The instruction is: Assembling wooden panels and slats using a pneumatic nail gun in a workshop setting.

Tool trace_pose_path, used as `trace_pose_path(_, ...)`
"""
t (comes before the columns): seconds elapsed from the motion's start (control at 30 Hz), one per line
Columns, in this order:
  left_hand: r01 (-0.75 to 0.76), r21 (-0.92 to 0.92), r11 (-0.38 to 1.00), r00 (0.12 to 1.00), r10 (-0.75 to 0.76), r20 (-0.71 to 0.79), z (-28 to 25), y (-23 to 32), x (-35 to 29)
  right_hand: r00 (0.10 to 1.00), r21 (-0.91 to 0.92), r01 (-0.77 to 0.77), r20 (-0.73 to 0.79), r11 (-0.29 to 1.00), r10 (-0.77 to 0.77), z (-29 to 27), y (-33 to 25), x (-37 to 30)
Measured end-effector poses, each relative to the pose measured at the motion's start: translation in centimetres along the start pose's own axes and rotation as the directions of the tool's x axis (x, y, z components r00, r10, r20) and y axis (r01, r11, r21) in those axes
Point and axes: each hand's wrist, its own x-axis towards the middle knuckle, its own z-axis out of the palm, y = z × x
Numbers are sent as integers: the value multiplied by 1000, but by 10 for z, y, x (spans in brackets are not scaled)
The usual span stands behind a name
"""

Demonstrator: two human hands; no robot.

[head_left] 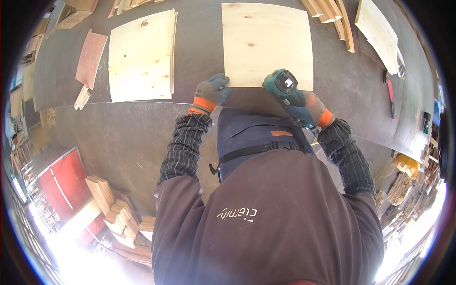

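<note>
A pale wooden panel point(268, 45) with a few knots lies on the dark worktable right in front of me. My left hand point(211, 92), in a grey-blue glove with an orange cuff, grips the panel's near left corner, fingers closed over its edge. In my right hand point(311, 110), gloved the same way, is a teal and black nail gun point(281, 84). Its head sits over the panel's near edge, towards the right corner. The gun's tip and whatever lies under the panel are hidden.
Left of the panel lies a stack of pale panels point(141, 57), with a pinkish board point(91, 59) beyond it. Curved wooden strips point(332, 16) and another pale board point(378, 31) are at the far right. A red-handled tool point(390, 99) lies near the right edge. Wood pieces point(116, 209) are piled lower left.
</note>
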Motion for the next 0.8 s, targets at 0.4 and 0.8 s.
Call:
trace_pose_path(0.4,26,54,998,1000,-26,5,6,-15,-4,994,75,-18,-106,997,26,-35,33,-37)
trace_pose_path(0.8,19,89,996,1000,-19,-9,11,-23,-5,996,180,33,-85,983,-18,-45,57,-36)
